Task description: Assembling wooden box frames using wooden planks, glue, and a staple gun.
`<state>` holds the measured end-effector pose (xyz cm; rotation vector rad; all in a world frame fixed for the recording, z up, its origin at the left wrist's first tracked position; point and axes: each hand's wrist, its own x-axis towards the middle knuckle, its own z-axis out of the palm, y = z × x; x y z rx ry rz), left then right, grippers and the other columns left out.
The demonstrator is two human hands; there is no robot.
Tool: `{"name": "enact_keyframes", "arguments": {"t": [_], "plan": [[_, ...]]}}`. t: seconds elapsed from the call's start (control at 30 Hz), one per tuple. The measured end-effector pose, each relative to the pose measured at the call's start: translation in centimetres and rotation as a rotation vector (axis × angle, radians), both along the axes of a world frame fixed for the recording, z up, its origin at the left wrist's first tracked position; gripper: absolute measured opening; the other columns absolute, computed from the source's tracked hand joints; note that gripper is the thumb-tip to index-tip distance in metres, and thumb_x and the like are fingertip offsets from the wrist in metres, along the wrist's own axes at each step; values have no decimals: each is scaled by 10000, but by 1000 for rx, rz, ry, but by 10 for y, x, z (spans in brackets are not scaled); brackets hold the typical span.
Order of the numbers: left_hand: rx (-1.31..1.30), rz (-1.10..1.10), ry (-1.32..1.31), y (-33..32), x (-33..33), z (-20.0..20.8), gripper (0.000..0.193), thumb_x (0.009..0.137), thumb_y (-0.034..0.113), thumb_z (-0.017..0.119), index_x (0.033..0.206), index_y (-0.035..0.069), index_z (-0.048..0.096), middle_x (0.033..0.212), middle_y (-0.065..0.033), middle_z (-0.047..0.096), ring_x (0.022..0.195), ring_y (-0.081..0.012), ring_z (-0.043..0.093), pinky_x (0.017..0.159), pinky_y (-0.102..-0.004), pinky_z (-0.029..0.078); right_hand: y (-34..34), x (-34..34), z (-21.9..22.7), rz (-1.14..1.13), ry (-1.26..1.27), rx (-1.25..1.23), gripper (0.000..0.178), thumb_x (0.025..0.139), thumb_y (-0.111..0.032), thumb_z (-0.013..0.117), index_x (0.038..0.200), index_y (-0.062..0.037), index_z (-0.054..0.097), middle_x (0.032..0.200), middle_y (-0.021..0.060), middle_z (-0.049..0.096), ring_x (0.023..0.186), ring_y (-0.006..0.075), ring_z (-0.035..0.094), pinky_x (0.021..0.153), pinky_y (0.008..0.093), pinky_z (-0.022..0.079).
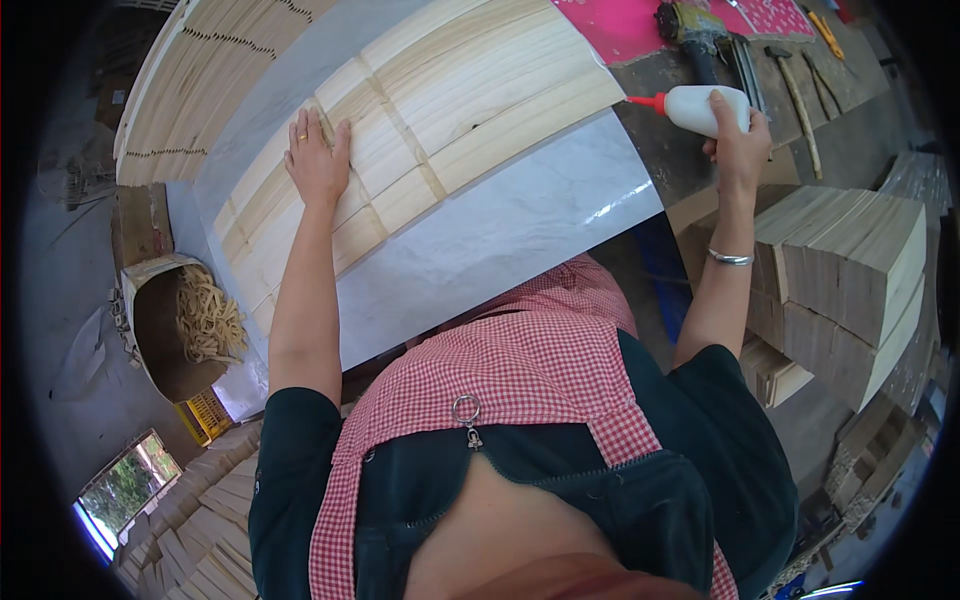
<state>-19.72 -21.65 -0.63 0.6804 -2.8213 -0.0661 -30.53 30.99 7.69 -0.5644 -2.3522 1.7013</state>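
L hand point(318, 155) lies flat, fingers spread, palm down on the pale wood panels point(440, 110) laid side by side on a glossy white sheet point(520, 230) over the bench point(670, 160). R hand point(735, 140) is closed round a white glue bottle point(705, 107) w/ red nozzle pointing left, just off the panels' right edge, above bare dark bench. Behind the bottle: a nail gun point(690, 25) on a pink cloth point(625, 25), and a hammer point(795, 90) w/ wooden handle farther right. Stack of cut wood blocks point(850, 270) sits right of the R forearm, close by. Far left, more stacked slats point(195, 80); below them a box of rubber bands point(205, 315), well apart from both hands. Nothing lies btw the bottle and the panels.
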Motion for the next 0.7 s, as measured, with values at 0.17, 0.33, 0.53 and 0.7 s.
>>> {"name": "enact_keyframes", "arguments": {"t": [0.17,0.33,0.53,0.7], "plan": [[0,3,0,2,1,2,737,988,600,480,1521,93,441,1612,-90,398,1503,-321,328,1181,-562,279,-15,-5,-12,-26,58,-37,586,849,-374,789,1124,101,582,852,163,658,456,150,543,415,249,455],[-1,7,-3,4,1,3,733,989,593,485,1520,91,442,1611,-89,400,1500,-324,333,1181,-564,279,-31,-16,-26,-44,128,-72,589,853,-370,792,1128,102,570,885,175,659,462,159,560,413,255,472],[2,4,2,5,1,4,728,989,584,487,1520,88,441,1611,-88,400,1497,-326,338,1180,-566,279,-46,-30,-32,-41,149,-70,601,856,-371,789,1139,107,559,915,188,660,483,174,588,414,264,495],[-1,2,3,6,1,4,724,990,579,489,1521,88,440,1611,-87,399,1495,-328,339,1180,-566,279,-63,-47,-31,-28,160,-72,613,852,-372,789,1144,114,558,926,197,665,509,197,616,426,282,523]]}}
